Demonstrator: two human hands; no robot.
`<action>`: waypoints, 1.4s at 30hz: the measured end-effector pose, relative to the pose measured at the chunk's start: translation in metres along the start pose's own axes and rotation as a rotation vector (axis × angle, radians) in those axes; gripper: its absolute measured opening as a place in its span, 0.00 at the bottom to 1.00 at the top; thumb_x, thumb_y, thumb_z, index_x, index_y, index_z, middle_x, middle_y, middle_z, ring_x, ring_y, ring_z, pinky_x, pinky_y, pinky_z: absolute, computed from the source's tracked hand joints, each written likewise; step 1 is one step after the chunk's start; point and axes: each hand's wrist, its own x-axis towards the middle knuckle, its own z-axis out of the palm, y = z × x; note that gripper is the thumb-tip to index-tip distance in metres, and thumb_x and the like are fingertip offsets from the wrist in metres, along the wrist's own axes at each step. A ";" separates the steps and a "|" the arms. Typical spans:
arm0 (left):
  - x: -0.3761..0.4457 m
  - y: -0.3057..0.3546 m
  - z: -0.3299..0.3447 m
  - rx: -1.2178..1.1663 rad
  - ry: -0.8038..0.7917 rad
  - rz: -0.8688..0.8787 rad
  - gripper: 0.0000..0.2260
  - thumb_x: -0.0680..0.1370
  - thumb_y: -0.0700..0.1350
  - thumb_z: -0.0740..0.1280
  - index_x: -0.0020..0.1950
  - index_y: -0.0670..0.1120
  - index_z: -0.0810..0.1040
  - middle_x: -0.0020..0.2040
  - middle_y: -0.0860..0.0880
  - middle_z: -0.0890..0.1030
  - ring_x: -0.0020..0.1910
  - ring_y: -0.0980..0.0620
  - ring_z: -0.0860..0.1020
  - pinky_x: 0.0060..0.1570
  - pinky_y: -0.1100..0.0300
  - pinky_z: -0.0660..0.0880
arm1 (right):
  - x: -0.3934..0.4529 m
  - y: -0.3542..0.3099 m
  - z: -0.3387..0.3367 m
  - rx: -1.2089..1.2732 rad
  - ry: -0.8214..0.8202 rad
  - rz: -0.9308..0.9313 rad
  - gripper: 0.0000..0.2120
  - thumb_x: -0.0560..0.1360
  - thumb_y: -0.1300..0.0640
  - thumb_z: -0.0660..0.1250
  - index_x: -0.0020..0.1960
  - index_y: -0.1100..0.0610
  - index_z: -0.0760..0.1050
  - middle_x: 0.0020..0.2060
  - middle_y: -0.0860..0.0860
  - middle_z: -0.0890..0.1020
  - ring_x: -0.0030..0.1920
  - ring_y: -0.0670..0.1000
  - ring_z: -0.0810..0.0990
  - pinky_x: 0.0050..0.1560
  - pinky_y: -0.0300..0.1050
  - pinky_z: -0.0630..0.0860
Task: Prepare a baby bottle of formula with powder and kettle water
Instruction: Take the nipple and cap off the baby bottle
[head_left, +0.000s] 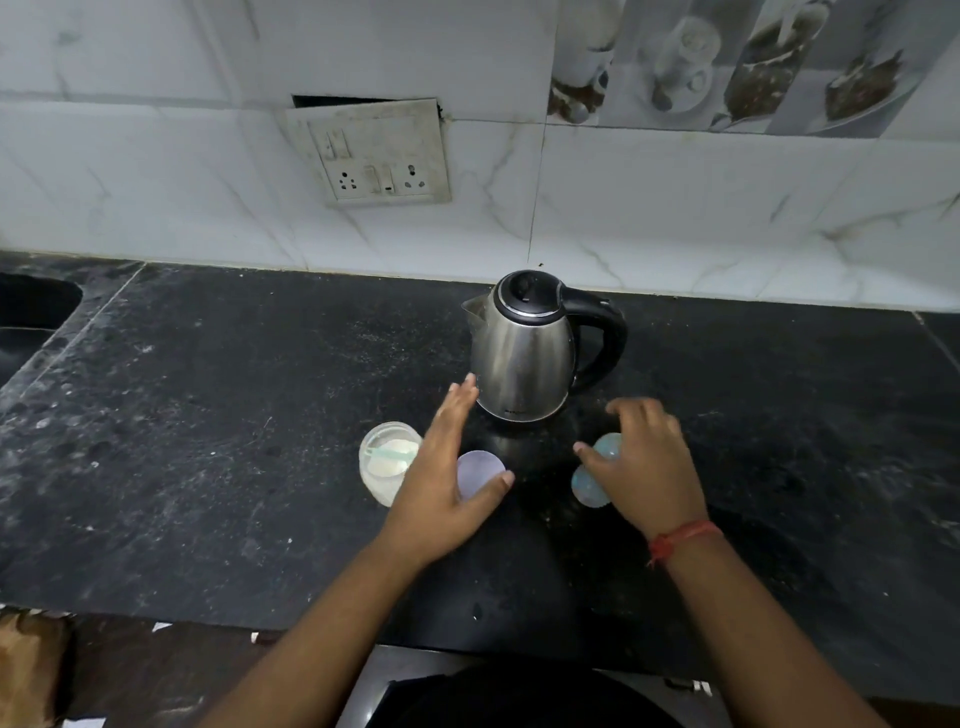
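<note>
Home kitchen; black stone counter (208, 415), tiled wall (675, 208), steel kettle (524, 353), wall sockets (379, 156).

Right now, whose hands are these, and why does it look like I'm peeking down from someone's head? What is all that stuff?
You guessed it: the camera sits on a person's head and looks down, so you see their own two arms reaching forward. There is only this one picture.

They stand at a black speckled stone counter. At the back stands a shiny steel kettle with a black lid and handle. Nearer, on the left, is a clear round jar of white powder with a pale scoop inside; its top is open.

The left hand is flat and open, over a pale purple round lid. The right hand, with a red thread on the wrist, curls over a clear pale blue baby bottle. I cannot tell whether it grips the bottle yet.
</note>
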 end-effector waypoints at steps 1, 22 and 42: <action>0.001 0.004 0.009 -0.024 -0.022 -0.005 0.40 0.78 0.50 0.73 0.83 0.57 0.51 0.84 0.59 0.54 0.84 0.53 0.52 0.81 0.57 0.54 | 0.000 0.004 0.001 -0.040 -0.096 0.040 0.26 0.74 0.45 0.74 0.66 0.56 0.74 0.62 0.54 0.76 0.61 0.58 0.74 0.60 0.53 0.76; 0.025 0.020 0.060 0.342 -0.182 -0.014 0.21 0.75 0.51 0.74 0.66 0.49 0.75 0.56 0.55 0.81 0.53 0.55 0.77 0.46 0.62 0.70 | -0.002 -0.004 -0.017 0.580 -0.278 0.085 0.12 0.79 0.44 0.69 0.53 0.53 0.76 0.43 0.48 0.83 0.37 0.42 0.80 0.35 0.30 0.72; 0.011 0.004 0.048 -0.086 -0.159 -0.288 0.25 0.74 0.47 0.79 0.63 0.64 0.70 0.57 0.57 0.82 0.56 0.59 0.82 0.57 0.60 0.79 | -0.008 0.135 0.028 -0.260 -0.250 0.089 0.27 0.76 0.45 0.72 0.71 0.53 0.71 0.64 0.55 0.75 0.60 0.59 0.76 0.58 0.53 0.77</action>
